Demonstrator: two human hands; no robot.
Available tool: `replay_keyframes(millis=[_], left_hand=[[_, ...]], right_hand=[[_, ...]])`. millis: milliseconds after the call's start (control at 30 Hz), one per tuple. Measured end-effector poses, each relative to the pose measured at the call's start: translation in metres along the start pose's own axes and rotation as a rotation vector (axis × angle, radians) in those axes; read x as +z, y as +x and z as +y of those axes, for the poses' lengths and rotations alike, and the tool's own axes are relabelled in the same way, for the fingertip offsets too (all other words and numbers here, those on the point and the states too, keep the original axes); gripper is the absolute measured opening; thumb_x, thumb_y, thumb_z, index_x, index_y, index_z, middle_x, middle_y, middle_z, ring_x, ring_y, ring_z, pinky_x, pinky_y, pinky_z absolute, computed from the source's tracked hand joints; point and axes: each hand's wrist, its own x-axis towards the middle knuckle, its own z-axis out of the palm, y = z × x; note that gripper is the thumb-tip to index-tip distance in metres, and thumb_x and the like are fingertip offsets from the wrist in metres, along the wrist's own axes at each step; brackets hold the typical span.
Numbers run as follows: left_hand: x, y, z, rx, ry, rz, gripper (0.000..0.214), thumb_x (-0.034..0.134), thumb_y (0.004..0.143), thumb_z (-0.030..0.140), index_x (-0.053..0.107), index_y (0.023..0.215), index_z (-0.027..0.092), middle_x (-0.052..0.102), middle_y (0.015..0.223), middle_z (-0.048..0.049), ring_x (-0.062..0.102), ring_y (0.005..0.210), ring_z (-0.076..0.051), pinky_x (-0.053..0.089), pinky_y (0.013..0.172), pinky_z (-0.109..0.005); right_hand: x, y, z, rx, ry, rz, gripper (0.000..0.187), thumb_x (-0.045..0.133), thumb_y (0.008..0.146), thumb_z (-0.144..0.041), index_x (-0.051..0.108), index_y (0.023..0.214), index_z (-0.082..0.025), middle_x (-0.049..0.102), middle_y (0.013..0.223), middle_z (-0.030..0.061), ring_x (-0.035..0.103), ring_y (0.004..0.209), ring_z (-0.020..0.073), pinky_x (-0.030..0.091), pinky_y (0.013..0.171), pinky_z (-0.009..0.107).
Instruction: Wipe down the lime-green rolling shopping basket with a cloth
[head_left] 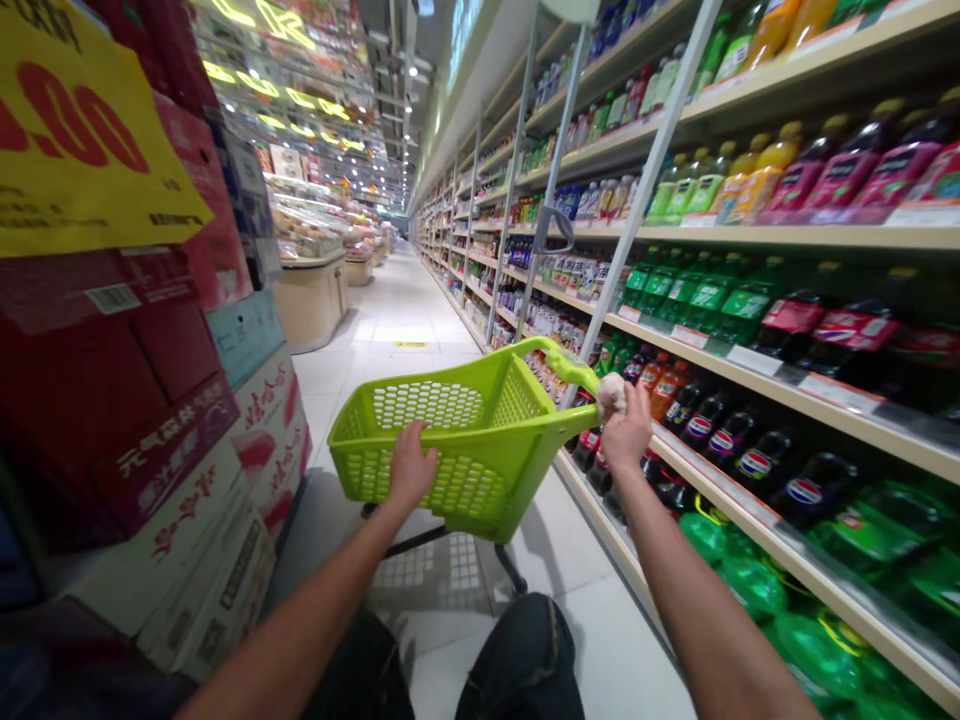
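The right hand (627, 432) already grips the green cart (484, 437); the left (412, 466) touches its side, grip unclear. Bottles (686, 285) beyond the right remain shelved

The bare left forearm (311, 600) slants from the lower left up toward the middle, wrist nearly straight, ending in the left grip (412, 467), a bare hand held back-up with its thumb out to the right side; the fingertips are hidden. The bare right forearm (686, 560) slopes up and leftward from the lower right to the right grip (628, 428), a bare hand higher in view with fingers curled closed. Both legs, in dark trousers (517, 660), show between the forearms.
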Motion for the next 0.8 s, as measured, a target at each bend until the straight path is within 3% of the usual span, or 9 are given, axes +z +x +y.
replay_keyframes(millis=[100, 167, 233, 300, 433, 500, 600, 667, 800], left_hand=[[-0.034, 0.021, -0.029, 0.142, 0.62, -0.158, 0.058, 0.046, 0.067, 0.006, 0.04, 0.124, 0.015, 0.032, 0.141, -0.0114, 0.02, 0.132, -0.026, 0.017, 0.106, -0.052], [-0.043, 0.023, -0.042, 0.195, 0.823, -0.257, 0.064, 0.043, 0.068, 0.005, 0.033, 0.13, 0.016, 0.029, 0.143, -0.0096, 0.016, 0.134, -0.025, 0.021, 0.104, -0.053], [-0.045, 0.021, -0.046, 0.227, 0.914, -0.301, 0.066, 0.042, 0.069, 0.006, 0.029, 0.133, 0.015, 0.026, 0.144, -0.0088, 0.015, 0.134, -0.024, 0.024, 0.104, -0.051], [-0.044, 0.02, -0.046, 0.225, 0.951, -0.324, 0.068, 0.043, 0.069, 0.008, 0.027, 0.134, 0.015, 0.024, 0.145, -0.0085, 0.014, 0.134, -0.025, 0.023, 0.104, -0.052], [-0.043, 0.02, -0.043, 0.222, 0.958, -0.348, 0.07, 0.045, 0.068, 0.01, 0.024, 0.135, 0.014, 0.02, 0.146, -0.0078, 0.011, 0.135, -0.025, 0.019, 0.105, -0.054], [-0.044, 0.02, -0.043, 0.224, 0.958, -0.357, 0.071, 0.045, 0.068, 0.01, 0.024, 0.136, 0.015, 0.018, 0.147, -0.0068, 0.01, 0.135, -0.024, 0.018, 0.105, -0.053], [-0.046, 0.02, -0.046, 0.223, 0.968, -0.375, 0.074, 0.045, 0.066, 0.009, 0.023, 0.136, 0.017, 0.016, 0.147, -0.0053, 0.01, 0.135, -0.023, 0.016, 0.105, -0.054], [-0.047, 0.02, -0.046, 0.227, 0.975, -0.39, 0.076, 0.044, 0.064, 0.008, 0.022, 0.136, 0.018, 0.015, 0.148, -0.0049, 0.009, 0.135, -0.023, 0.016, 0.105, -0.054], [-0.046, 0.017, -0.044, 0.252, 0.982, -0.397, 0.077, 0.044, 0.064, 0.008, 0.021, 0.137, 0.017, 0.015, 0.147, -0.0051, 0.009, 0.135, -0.022, 0.015, 0.106, -0.054]], right_hand=[[0.018, -0.051, 0.014, -0.267, 0.064, -0.273, 0.045, 0.032, 0.076, -0.005, 0.061, 0.108, -0.019, 0.053, 0.124, 0.0071, 0.038, 0.124, 0.0187, 0.031, 0.104, 0.043], [0.022, -0.101, 0.014, -0.437, 0.154, -0.421, 0.043, 0.032, 0.08, -0.005, 0.064, 0.102, -0.024, 0.059, 0.116, 0.0043, 0.043, 0.121, 0.017, 0.039, 0.099, 0.041], [0.017, -0.126, 0.014, -0.553, 0.21, -0.533, 0.041, 0.035, 0.08, -0.005, 0.064, 0.102, -0.025, 0.062, 0.112, 0.004, 0.047, 0.117, 0.0166, 0.045, 0.093, 0.038], [0.008, -0.115, 0.017, -0.554, 0.195, -0.46, 0.038, 0.041, 0.079, -0.006, 0.061, 0.107, -0.022, 0.059, 0.116, 0.0063, 0.046, 0.118, 0.0191, 0.044, 0.094, 0.04], [0.0, -0.057, 0.024, -0.359, 0.032, -0.044, 0.041, 0.044, 0.078, -0.009, 0.055, 0.117, -0.018, 0.046, 0.132, 0.0085, 0.036, 0.126, 0.0239, 0.031, 0.104, 0.048], [0.006, -0.065, 0.025, -0.338, -0.001, -0.068, 0.045, 0.036, 0.08, -0.005, 0.053, 0.119, -0.019, 0.046, 0.132, 0.0072, 0.035, 0.126, 0.0213, 0.032, 0.104, 0.045], [0.019, -0.119, 0.021, -0.504, 0.079, -0.372, 0.048, 0.033, 0.08, -0.002, 0.057, 0.115, -0.025, 0.056, 0.121, 0.0031, 0.045, 0.119, 0.0158, 0.044, 0.096, 0.035], [0.025, -0.145, 0.013, -0.57, 0.13, -0.478, 0.047, 0.034, 0.08, -0.003, 0.059, 0.113, -0.026, 0.06, 0.115, 0.0028, 0.049, 0.115, 0.015, 0.048, 0.092, 0.032], [0.038, -0.127, -0.012, -0.445, 0.14, -0.28, 0.044, 0.041, 0.079, -0.006, 0.054, 0.118, -0.021, 0.052, 0.126, 0.0071, 0.04, 0.123, 0.0195, 0.038, 0.101, 0.041]])
